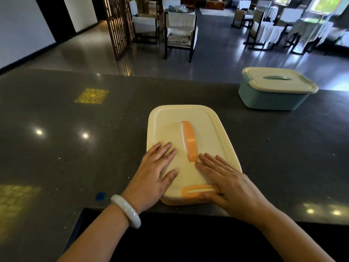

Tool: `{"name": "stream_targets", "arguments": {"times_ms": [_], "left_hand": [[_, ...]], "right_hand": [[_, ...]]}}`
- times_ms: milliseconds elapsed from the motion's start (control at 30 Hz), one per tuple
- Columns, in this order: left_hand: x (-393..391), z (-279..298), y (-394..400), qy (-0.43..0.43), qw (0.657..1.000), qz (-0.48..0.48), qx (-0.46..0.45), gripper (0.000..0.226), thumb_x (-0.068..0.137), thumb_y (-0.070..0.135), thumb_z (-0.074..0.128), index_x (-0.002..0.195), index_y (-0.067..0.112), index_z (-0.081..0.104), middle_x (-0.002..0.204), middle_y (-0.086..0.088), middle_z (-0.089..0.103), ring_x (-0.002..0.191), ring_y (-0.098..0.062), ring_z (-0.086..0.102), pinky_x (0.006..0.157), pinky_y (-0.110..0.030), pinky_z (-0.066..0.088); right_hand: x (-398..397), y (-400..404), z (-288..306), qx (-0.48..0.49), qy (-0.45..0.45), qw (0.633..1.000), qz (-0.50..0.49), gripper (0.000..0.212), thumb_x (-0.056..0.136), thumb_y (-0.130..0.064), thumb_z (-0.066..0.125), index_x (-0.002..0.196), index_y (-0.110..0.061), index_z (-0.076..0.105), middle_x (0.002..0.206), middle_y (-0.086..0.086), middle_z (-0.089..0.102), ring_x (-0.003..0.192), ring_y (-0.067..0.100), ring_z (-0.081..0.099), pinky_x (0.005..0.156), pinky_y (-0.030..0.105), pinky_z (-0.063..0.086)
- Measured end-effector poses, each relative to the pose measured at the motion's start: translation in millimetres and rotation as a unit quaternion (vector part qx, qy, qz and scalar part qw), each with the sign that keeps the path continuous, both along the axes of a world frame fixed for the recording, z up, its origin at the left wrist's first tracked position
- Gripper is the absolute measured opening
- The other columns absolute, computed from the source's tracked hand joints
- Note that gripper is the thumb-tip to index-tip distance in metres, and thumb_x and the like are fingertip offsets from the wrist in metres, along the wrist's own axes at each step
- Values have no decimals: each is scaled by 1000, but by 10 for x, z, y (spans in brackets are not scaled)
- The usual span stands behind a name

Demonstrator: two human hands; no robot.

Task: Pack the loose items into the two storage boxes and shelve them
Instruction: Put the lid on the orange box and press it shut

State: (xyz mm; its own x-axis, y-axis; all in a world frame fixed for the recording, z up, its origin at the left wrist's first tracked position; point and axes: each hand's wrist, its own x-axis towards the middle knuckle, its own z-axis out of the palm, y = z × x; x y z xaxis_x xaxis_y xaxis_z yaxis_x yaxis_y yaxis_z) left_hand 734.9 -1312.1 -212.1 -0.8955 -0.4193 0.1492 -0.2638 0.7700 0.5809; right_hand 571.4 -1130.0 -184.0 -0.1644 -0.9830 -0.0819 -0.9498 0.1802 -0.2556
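Both hands, left (155, 173) and right (224, 183), press flat, fingers straight, on the orange box (205, 127) lid (near countertop (75, 148) edge).

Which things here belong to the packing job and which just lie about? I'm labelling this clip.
Job:
- cream rectangular plastic box with orange handle, both hands flat on its lid
- left hand
- right hand
- teal plastic box with cream lid, closed

Lying about:
- small blue object on the dark speckled counter
- white bangle
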Motion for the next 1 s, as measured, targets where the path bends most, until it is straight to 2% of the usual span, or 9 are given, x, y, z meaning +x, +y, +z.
{"name": "stream_targets", "arguments": {"times_ms": [167, 267, 367, 467, 633, 767, 833, 900, 1000], "left_hand": [[-3, 45, -2, -39, 999, -5, -16, 71, 87, 64, 30, 150, 32, 26, 157, 22, 8, 142, 5, -8, 114, -17, -8], [-113, 130, -165, -110, 993, 14, -38, 71, 86, 70, 25, 150, 39, 22, 157, 26, -1, 143, 1, -12, 118, -40, -8], [-435, 246, -463, -150, 984, 67, -67, 69, 93, 64, 31, 152, 34, 14, 159, 18, -11, 146, -10, -13, 118, -51, -3], [-855, 328, -682, -193, 972, 105, -86, 73, 93, 67, 24, 153, 33, 3, 160, 10, -16, 147, -21, -15, 117, -56, 1], [-1207, 229, -655, -268, 949, 69, -151, 59, 94, 64, 6, 146, 46, -17, 159, 8, -21, 146, -30, -19, 111, -66, -7], [-1204, 162, -631, -275, 942, 63, -184, 55, 97, 56, 3, 143, 44, -25, 158, 7, -25, 144, -32, -24, 109, -68, -11], [-1198, 182, -630, -269, 944, 63, -180, 55, 98, 56, 2, 143, 43, -26, 158, 8, -25, 143, -31, -25, 109, -68, -11], [-1187, 182, -626, -267, 944, 58, -183, 55, 98, 55, 3, 143, 42, -26, 157, 8, -26, 143, -31, -26, 109, -68, -12], [-1165, 158, -627, -260, 946, 58, -183, 56, 98, 56, 3, 145, 42, -24, 157, 8, -26, 143, -31, -25, 110, -67, -11]], "right_hand": [[-41, -5, 43, 11, -40, 999, -2, 83, 74, -87, 24, 144, -48, 4, 148, -34, -12, 130, -22, -21, 104, 5, -17], [-113, -65, 128, 11, -122, 992, -40, 82, 68, -92, 25, 141, -56, 17, 146, -44, 2, 135, -21, -5, 113, 15, -2], [-276, -289, 197, -49, -152, 980, -120, 77, 71, -85, 25, 141, -50, 29, 149, -32, 20, 139, -6, 17, 115, 32, 22], [-516, -653, 218, -86, -122, 973, -174, 78, 77, -74, 32, 147, -39, 27, 156, -17, 19, 145, 8, 14, 115, 41, 21], [-1012, -1322, 116, -100, -96, 970, -202, 63, 93, -54, 43, 149, -28, 27, 158, -5, 22, 146, 17, 15, 116, 42, 20], [-1306, -1829, 80, -49, -87, 975, -199, 71, 90, -52, 55, 149, -24, 27, 155, 2, 30, 144, 23, 22, 115, 43, 22], [-1408, -2013, 71, -7, -115, 973, -202, 74, 85, -56, 59, 148, -27, 31, 150, 2, 38, 138, 25, 34, 110, 43, 31], [-1504, -2130, 55, 32, -145, 968, -203, 71, 80, -62, 61, 141, -32, 41, 138, -4, 50, 123, 20, 50, 98, 38, 42], [-1633, -2230, 58, 60, -167, 968, -176, 55, 77, -65, 63, 121, -33, 59, 112, -10, 62, 91, 3, 54, 78, 28, 41]]}}
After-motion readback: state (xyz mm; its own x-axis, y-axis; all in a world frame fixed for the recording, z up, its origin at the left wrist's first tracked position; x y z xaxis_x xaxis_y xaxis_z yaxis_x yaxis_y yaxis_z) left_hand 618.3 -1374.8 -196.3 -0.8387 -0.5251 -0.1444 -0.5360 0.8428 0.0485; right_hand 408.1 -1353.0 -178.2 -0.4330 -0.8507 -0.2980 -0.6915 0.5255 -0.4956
